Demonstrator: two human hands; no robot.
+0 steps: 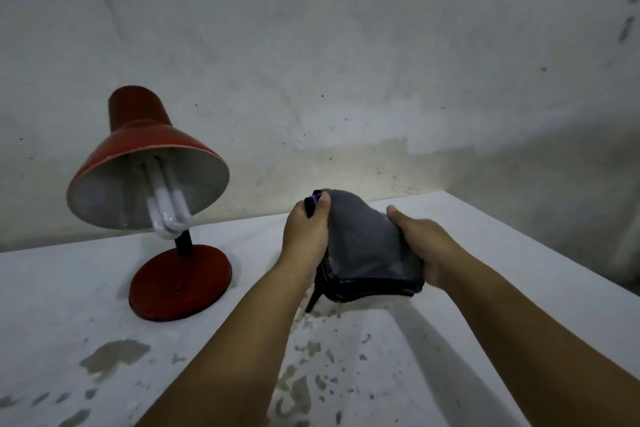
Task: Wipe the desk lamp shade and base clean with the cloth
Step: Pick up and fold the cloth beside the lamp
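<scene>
We hold the cloth (367,246) between both hands, above the worktop (485,288) and toward its far edge. Our left hand (306,229) curls round the cloth's left side, the thumb pressed over a bunched dark corner at the top where a bit of purple shows. Our right hand (420,246) grips the right side, thumb lying on top of the grey fabric and the fingers tucked under it. The cloth is grey with a dark stitched hem along its lower edge, and one dark corner hangs down to a point close to the worktop.

Well apart from the hands, near the far left corner of the worktop, stands the lamp (152,191). Its red shade (138,125) is tilted toward us, showing a pale inside and a white looped bulb (168,211). A short black neck joins it to the round red base (180,282), which sits flat on the worktop. The white surface is chipped and blotched in front of us. A stained grey wall (346,45) rises behind.
</scene>
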